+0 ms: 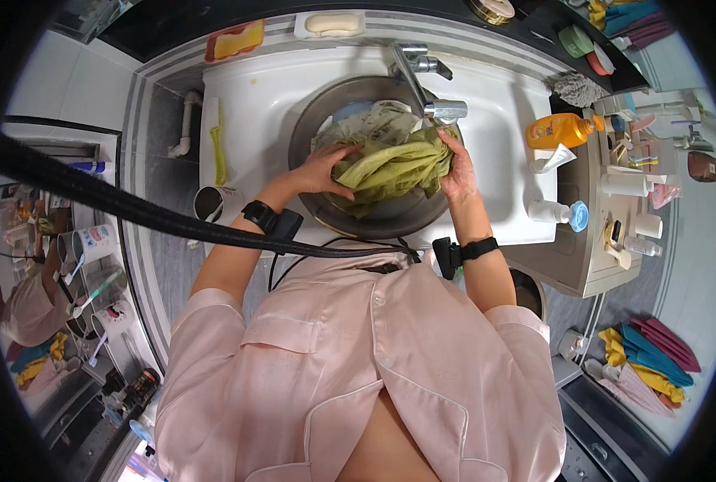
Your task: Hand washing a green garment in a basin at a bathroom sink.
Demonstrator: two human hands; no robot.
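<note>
A bunched, wet-looking olive-green cloth lies between my hands over a round metal basin. My left hand grips its left side, the thumb toward me and the fingers over the top. At the cloth's right end, my right hand holds the edge, fingers behind and partly hidden. Behind the green cloth, a pale grey patterned cloth sits in the basin, with some cloudy water showing. The chrome faucet reaches over the basin close to my right fingers.
The basin stands in a white sink. Soap in a dish and an orange sponge lie along the back. A green brush and a cup are at left; an orange pump bottle and white bottle at right. A black cable crosses from the left.
</note>
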